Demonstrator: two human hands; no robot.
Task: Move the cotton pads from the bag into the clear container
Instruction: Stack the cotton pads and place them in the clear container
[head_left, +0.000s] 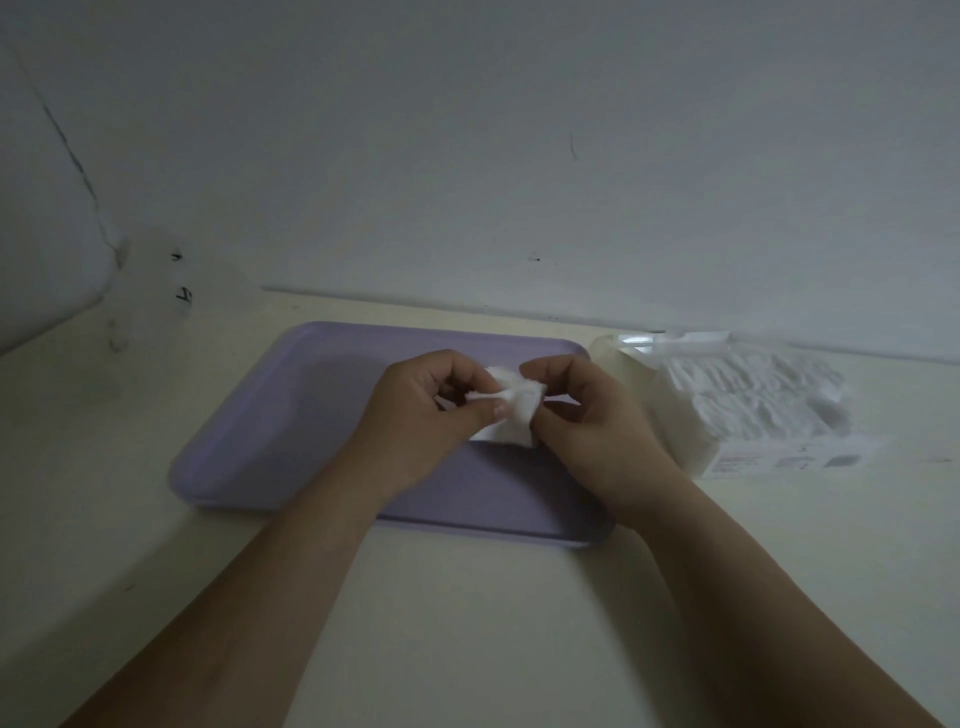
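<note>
Pinched in curled fingers of left hand (426, 421) and right hand (589, 431), over one lavender tray (280, 421): cotton pads (517, 410), number unclear. Along counter (467, 623) back edge, right: one bag (753, 410) full of pads; beside it one pale container (618, 364), contents unclear.

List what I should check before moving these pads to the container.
1. Grip: ok; left hand and right hand both pinch the cotton pads.
2. Drop safety: ok; the pads are held over the purple tray.
3. Clear container located: cannot tell; a pale translucent shape beside the bag may be it.
4. Container open: cannot tell.
5. Supply: ok; the bag is full of pads, on the table right of the tray.
</note>
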